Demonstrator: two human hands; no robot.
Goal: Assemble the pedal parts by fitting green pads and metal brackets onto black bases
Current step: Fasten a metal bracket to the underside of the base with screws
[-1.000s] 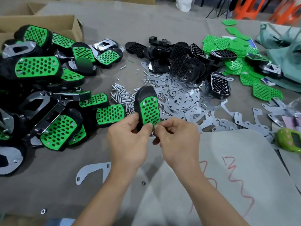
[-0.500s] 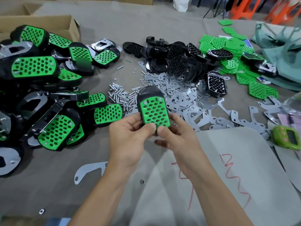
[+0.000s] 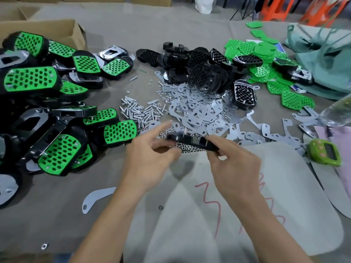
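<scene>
Cardboard box [image 3: 57,33]: far beyond the fingers, upper left. Green handheld counter [image 3: 325,152]: right of the fingers, well apart, lying on the cloth. Teal fabric bundle [image 3: 322,59]: far upper right. Orange plastic stools [image 3: 303,8]: top right, beyond the table edge.

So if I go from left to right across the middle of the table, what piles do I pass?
Finished green pedals → screws → flat metal brackets → loose green pads.
</scene>
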